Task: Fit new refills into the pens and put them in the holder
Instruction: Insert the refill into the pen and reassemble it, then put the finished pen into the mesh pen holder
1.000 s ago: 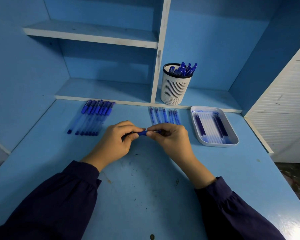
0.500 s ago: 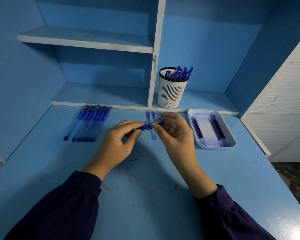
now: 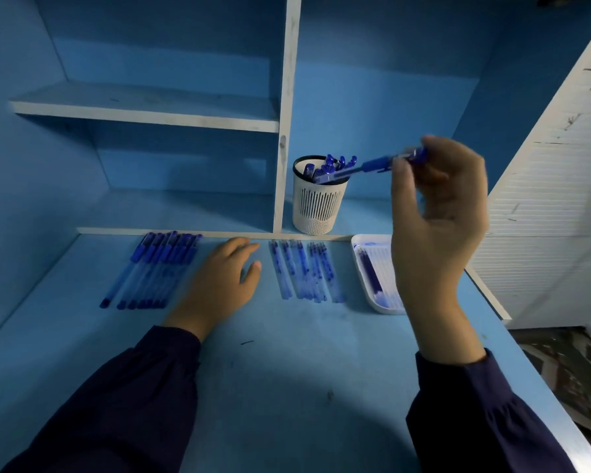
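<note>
Now the refilled blue plastic pen (image 3: 372, 164) reaches the white slotted holder (image 3: 319, 206).
Both hands held it a moment ago; the right hand (image 3: 437, 213) alone pinches it, tip at the rim, left hand (image 3: 219, 285) flat, empty, on the blue desk (image 3: 287, 370).

Your blue desk (image 3: 287, 387) carries a row of pens (image 3: 151, 271) at centre left, loose refills (image 3: 304, 271) in the middle and a white tray (image 3: 386, 310) at the right. The holder (image 3: 318, 206) stands on the low shelf (image 3: 185, 209) behind.
</note>
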The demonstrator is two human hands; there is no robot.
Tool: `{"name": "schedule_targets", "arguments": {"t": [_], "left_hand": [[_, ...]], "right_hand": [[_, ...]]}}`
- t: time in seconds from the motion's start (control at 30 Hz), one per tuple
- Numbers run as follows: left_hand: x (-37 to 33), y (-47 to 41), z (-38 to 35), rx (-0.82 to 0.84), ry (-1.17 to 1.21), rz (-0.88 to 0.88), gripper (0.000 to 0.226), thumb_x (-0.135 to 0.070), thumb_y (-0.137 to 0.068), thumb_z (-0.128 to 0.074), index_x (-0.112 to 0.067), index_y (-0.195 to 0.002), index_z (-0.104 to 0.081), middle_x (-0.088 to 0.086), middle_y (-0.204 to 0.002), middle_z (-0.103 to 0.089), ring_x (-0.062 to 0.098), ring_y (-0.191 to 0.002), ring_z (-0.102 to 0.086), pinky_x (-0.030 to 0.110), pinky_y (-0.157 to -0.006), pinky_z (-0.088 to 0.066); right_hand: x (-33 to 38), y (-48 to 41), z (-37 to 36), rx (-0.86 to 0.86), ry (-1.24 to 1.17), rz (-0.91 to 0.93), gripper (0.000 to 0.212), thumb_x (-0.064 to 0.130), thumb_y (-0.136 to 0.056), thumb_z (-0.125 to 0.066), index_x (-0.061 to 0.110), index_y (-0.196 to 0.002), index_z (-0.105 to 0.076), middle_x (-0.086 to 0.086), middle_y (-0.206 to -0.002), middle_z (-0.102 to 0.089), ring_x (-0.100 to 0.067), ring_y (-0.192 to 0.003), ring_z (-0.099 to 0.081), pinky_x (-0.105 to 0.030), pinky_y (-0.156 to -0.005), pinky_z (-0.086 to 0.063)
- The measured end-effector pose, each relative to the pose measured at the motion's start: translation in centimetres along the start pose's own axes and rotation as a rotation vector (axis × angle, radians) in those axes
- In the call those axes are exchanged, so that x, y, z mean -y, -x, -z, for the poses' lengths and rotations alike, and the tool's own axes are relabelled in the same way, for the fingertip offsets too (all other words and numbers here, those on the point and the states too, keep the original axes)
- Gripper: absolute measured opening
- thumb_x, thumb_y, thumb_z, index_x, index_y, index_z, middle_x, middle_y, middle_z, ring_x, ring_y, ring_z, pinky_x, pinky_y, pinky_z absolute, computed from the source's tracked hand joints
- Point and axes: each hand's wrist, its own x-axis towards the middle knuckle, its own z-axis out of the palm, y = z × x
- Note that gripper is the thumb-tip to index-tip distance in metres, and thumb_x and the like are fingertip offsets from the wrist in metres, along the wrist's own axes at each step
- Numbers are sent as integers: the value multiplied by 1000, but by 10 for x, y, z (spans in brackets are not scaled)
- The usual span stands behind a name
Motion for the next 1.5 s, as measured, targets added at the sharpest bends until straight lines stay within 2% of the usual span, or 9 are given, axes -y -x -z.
{"name": "schedule_targets", "arguments": {"t": [0.1,0.27,0.43,0.63,0.77,0.87,1.1,1.3,1.5], "left_hand": [[0,-4,-5,9,-35,-7,61,-44,-89,-38,-7,-131,-63,7,-142,-55,26,-131,-51,34,-108,-39],[1,-5,-8,67,18,83,46,-30,-97,-50,-12,-139,-56,3,-154,-43,19,-143,-37,29,-116,-24],[8,-8,-11,113,0,101,50,-30,-100,-48,-16,-148,-46,0,-161,-31,14,-149,-25,27,-120,-16],[5,-4,-8,93,-14,87,52,-38,-98,-48,-14,-145,-51,1,-157,-37,17,-146,-32,22,-116,-19],[5,-3,-9,70,-6,87,46,-30,-100,-51,-15,-143,-53,2,-156,-39,18,-144,-34,24,-116,-23],[-1,3,-4,47,42,46,41,-30,-101,-47,-16,-137,-59,4,-149,-48,21,-136,-46,31,-112,-37],[7,27,31,-81,-26,-104,42,-30,-97,-44,-16,-130,-65,-1,-132,-62,16,-120,-56,28,-98,-46],[46,47,63,-180,-129,-46,43,-33,-96,-42,-14,-123,-69,0,-125,-66,19,-115,-57,32,-100,-42],[92,56,80,-206,-77,129,38,-30,-100,-45,-18,-131,-64,-3,-138,-58,18,-125,-54,33,-104,-42]], "right_hand": [[-3,-32,-8,-2,65,141,21,0,-91,-61,4,-110,-56,-5,-95,-61,-21,-87,-64,-33,-83,-53],[-33,-67,-36,42,249,231,19,0,-87,-59,0,-106,-61,-4,-89,-62,-19,-81,-63,-36,-77,-55],[-85,-72,-61,289,432,127,19,2,-87,-57,3,-105,-62,-4,-91,-64,-8,-77,-55,-12,-73,-45],[-123,-63,-60,602,706,158,22,9,-92,-52,0,-88,-71,-13,-88,-71,-34,-86,-62,-43,-76,-52],[-106,-40,-46,492,604,143,22,10,-94,-51,1,-101,-70,-11,-96,-70,-28,-87,-63,-39,-79,-53],[-89,-10,-40,468,528,63,23,8,-93,-53,3,-111,-66,-10,-107,-69,-25,-96,-63,-22,-88,-45],[-80,70,-59,669,451,-110,28,10,-92,-56,3,-118,-64,-14,-109,-68,-28,-97,-64,-13,-79,-36],[-81,119,-98,917,332,-180,34,12,-94,-57,4,-127,-59,-17,-120,-64,-30,-106,-62,-29,-92,-46],[-79,137,-144,977,261,-167,23,9,-90,-61,3,-111,-69,-17,-94,-67,-29,-82,-63,-18,-75,-42]]}}
